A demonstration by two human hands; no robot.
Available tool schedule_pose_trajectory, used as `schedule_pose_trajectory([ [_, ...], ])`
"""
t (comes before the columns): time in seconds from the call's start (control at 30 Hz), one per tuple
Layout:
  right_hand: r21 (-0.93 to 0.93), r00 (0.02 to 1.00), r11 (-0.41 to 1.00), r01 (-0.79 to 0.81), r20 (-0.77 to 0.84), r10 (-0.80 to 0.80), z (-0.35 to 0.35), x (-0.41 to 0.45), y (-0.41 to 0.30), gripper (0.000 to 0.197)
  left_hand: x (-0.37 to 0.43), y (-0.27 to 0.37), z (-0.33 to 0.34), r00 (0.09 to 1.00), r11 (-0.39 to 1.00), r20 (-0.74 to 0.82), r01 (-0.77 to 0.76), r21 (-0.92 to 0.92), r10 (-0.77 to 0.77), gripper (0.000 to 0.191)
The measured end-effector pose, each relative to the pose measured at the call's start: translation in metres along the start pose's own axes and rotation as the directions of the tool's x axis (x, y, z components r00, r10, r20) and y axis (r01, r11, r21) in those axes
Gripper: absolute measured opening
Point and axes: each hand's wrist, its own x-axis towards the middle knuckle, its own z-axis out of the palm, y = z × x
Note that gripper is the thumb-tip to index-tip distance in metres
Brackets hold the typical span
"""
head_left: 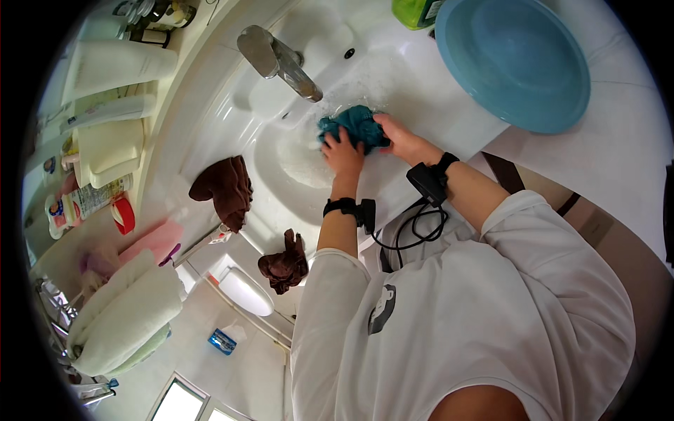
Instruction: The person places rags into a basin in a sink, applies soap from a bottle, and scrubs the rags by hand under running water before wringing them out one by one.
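Observation:
A wet teal cloth (354,126) is bunched up in the white washbasin (284,184), just below the spout of a chrome faucet (287,66). My left hand (343,154) holds the near left side of the cloth, its fingers spread over the fabric. At the cloth's right end, my right hand (397,136) grips the edge between thumb and fingers. Water splashes around the far side of the cloth, and shallow water with some froth lies in the bowl. Each wrist wears a black strap with a small box, joined by a black cable (416,226).
A blue plastic basin (516,63) stands on the right counter beside a green bottle (413,11). Brown cloths (226,189) (284,263) lie on the left rim. Toiletries, including a white tube (118,66), line the left shelf. A pale towel (126,313) hangs lower left.

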Motion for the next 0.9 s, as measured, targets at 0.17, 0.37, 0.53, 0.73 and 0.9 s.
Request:
schedule_pose_trajectory([
  [0.17, 0.015, 0.999, 1.0, -0.018, 0.038, 0.017, -0.013, 0.018, 0.007, 0.046, 0.005, 0.0, 0.009, 0.995, 0.996, 0.026, -0.091, -0.021, 0.092, 0.052],
  [0.37, 0.186, 0.964, 0.979, -0.086, 0.265, 0.034, -0.029, 0.031, 0.001, 0.038, 0.004, 0.037, -0.051, 0.975, 0.68, 0.008, -0.149, -0.717, 0.222, 0.025],
  [0.53, 0.04, 0.841, 0.913, 0.405, 0.375, -0.389, -0.026, 0.071, 0.026, 0.028, -0.016, 0.099, -0.095, 0.899, 0.632, -0.326, -0.437, -0.64, 0.291, 0.019],
  [0.73, 0.383, 0.917, 0.923, -0.029, 0.379, -0.128, 0.009, 0.026, 0.022, 0.026, 0.021, 0.02, -0.054, 0.965, 0.931, -0.262, -0.123, -0.344, 0.031, 0.026],
  [0.9, 0.026, 0.992, 0.993, 0.111, 0.064, -0.113, -0.005, 0.019, 0.011, 0.044, 0.011, -0.009, -0.011, 0.944, 0.992, -0.319, 0.047, -0.117, -0.082, 0.041],
])
